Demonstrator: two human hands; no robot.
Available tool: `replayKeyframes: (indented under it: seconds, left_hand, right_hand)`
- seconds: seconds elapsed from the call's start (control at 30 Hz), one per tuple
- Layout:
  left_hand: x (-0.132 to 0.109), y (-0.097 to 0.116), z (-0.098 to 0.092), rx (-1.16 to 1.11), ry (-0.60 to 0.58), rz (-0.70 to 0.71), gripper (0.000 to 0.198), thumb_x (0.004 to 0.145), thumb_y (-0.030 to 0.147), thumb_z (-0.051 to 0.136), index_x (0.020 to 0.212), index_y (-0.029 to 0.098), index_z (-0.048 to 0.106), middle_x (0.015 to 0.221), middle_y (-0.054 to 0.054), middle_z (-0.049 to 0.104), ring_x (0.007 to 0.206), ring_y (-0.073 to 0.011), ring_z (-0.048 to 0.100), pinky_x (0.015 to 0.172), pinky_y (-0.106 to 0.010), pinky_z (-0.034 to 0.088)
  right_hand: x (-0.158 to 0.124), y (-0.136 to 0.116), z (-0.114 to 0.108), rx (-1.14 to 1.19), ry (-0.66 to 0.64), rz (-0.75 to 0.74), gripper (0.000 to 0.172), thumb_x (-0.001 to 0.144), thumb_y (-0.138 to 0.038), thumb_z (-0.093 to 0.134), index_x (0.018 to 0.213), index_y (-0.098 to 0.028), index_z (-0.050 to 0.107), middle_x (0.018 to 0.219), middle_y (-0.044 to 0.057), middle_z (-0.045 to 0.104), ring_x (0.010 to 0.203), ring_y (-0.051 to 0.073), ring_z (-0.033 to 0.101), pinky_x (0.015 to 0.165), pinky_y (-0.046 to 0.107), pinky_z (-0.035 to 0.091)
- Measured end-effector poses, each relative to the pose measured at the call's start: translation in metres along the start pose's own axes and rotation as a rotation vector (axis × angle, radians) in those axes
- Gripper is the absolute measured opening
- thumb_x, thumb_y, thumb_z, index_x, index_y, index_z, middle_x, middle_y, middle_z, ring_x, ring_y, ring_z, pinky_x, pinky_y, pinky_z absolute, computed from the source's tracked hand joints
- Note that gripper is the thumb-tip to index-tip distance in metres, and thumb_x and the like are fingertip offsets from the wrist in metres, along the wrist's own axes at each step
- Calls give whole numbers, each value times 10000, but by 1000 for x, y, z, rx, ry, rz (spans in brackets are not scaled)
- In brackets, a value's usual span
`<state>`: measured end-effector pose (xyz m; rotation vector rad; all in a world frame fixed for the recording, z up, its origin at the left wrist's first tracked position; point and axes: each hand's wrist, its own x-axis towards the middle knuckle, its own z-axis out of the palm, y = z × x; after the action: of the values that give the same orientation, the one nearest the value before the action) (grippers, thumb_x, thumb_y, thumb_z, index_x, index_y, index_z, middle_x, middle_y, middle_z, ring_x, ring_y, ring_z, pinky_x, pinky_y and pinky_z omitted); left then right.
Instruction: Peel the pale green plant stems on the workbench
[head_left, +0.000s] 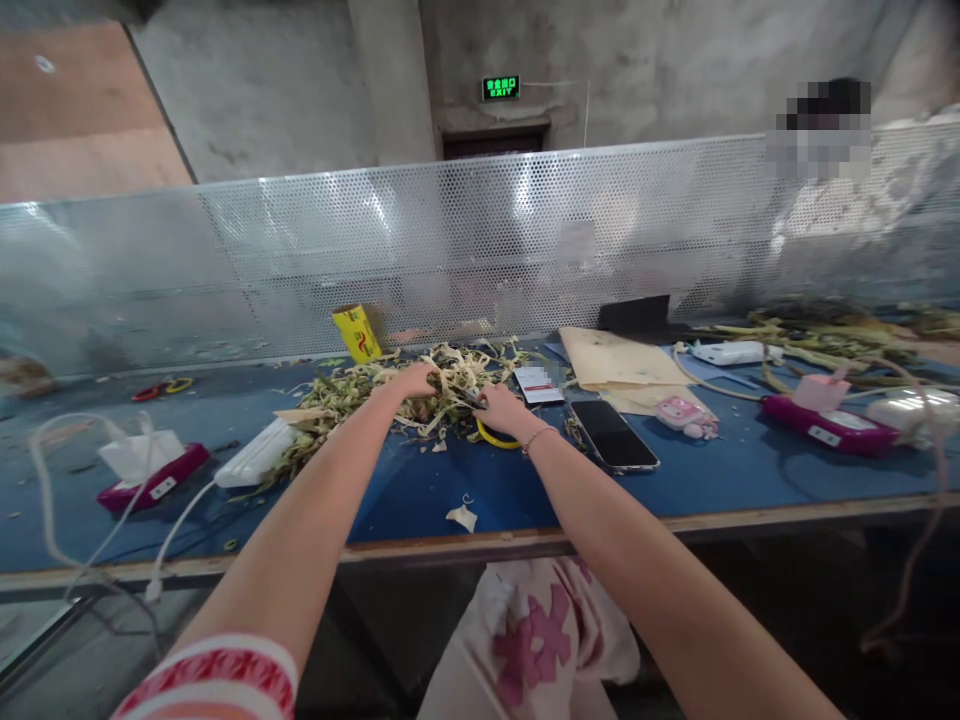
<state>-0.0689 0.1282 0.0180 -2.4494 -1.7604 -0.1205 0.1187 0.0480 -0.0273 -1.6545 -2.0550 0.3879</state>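
A heap of dried plant strips and leaves (pixel 352 400), pale yellow and green, lies on the blue tabletop in front of me. My left hand (pixel 412 383) reaches into its far middle, fingers curled around some pale strips; the fingertips are partly hidden. Just to the right, my right hand (pixel 504 410) is closed on what looks like a pair of scissors with a yellow handle loop (pixel 495 437). A bit of grey metal shows at its fingertips, pointing toward the strips. Small pale scraps lie nearer me, including one curled piece (pixel 463 517).
A black phone (pixel 615 436), pink pouch (pixel 686 415), card (pixel 538 385) and brown paper (pixel 622 358) lie right. Purple power strips (pixel 154 478) (pixel 829 425) with cables flank the work. A yellow box (pixel 357 333) stands before the perforated metal screen (pixel 465 250); a person (pixel 821 190) is beyond.
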Motion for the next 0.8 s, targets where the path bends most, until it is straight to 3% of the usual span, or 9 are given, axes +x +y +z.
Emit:
replayKeyframes:
  seconds: [0.27,0.47,0.8]
  left_hand:
    - [6,10,14,-19,-49,24,267,564,137,571,813,149,669,877,-72,661,839,-209,592,707,-230,449]
    - [6,7,14,-49,-68,40,158,593,167,559,696,179,677,730,-29,672,713,-164,598,638,-206,435]
    - [4,-3,11,20,34,-47,106,617,158,536,626,154,642,675,-55,636,716,-184,581,640,-225,416]
  right_hand:
    - [-6,-4,1,-137,33,-28,542,620,-444,583,1065,-149,495,1149,159,413,1102,341,403,835,404,379]
    - [-13,-10,-2,-190,63,55,575,620,-442,561,1083,-113,468,1104,184,438,996,337,494,813,414,384]
    - [-8,-8,-12,87,206,146,476,635,-396,519,1013,-120,432,1072,165,424,1007,315,463,842,415,348]
